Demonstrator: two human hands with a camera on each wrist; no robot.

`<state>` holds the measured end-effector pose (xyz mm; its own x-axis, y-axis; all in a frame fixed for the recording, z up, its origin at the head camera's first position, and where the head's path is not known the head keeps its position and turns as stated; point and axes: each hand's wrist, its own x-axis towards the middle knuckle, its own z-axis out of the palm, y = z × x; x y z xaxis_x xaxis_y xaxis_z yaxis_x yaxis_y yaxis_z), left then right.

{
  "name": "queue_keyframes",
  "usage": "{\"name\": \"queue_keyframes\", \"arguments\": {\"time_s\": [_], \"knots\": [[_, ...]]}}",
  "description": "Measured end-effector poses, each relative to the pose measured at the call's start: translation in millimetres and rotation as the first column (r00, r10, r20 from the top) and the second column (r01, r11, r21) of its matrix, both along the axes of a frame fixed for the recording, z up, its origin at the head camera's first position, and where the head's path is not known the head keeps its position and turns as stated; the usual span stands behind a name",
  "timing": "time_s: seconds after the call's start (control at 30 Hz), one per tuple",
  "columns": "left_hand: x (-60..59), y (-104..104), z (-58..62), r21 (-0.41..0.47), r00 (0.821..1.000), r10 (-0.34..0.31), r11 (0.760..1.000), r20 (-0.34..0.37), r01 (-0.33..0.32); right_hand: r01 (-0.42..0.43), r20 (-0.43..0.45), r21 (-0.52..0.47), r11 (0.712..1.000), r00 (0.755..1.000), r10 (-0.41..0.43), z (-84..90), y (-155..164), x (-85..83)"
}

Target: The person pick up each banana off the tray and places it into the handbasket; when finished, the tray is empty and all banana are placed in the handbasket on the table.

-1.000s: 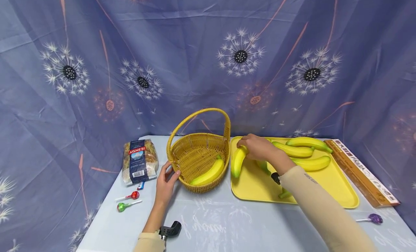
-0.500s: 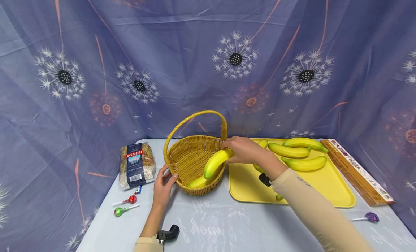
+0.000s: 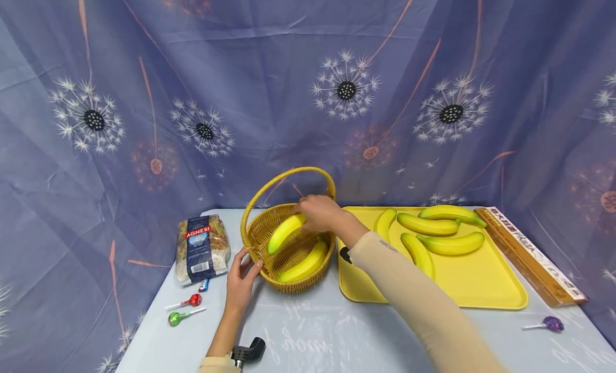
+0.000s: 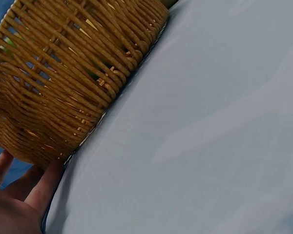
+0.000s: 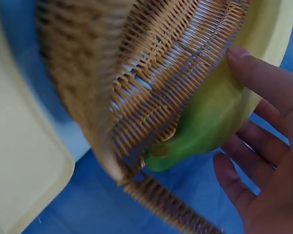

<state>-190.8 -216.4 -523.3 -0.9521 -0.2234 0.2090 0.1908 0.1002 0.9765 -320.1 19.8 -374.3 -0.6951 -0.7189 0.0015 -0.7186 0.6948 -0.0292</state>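
You're holding one banana over the mouth of the wicker basket, its long axis slanting from the basket's far right toward its near left, green tip pointing free at that left end. Your right hand is gripping the other end by the right foot of the basket's handle, so the fruit is lying left of the grip and a bit nearer you. The right hand is clearly sitting closer to it than the left. Tip over basket floor is looking like the relation that counts; can't tell whether it's touching the weave. A second banana is resting inside the basket, along its near right side, slanting much the same way. Grip: your right fingers are curling round the banana, parted by about its thickness, so they're having hold of it; how firmly isn't showing. Your left hand is touching the basket's outer left wall, thumb and fingers spread, holding no fruit; can't tell how hard it's pressing. The yellow tray is lying right of the basket, carrying more bananas.
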Motion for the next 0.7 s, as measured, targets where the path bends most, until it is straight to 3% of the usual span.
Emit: {"name": "queue_keyframes", "arguments": {"time_s": [0.17,0.37,0.7], "knots": [[4.1,-2.1,-1.8,0.009,1.000,0.007,1.000,0.005,-0.007,0.055,0.025,0.008,0.998,0.998,-0.055,-9.3,-22.4,-5.6],[4.8,-3.1,-0.5,0.004,1.000,0.014,1.000,-0.010,-0.014,0.167,-0.020,0.044,0.985,0.986,-0.166,-23.5,-41.5,-11.7],[1.7,-0.4,0.8,0.018,1.000,-0.009,1.000,-0.003,0.009,0.235,-0.045,0.154,0.960,0.972,-0.230,-22.6,-53.4,-22.0]]}}
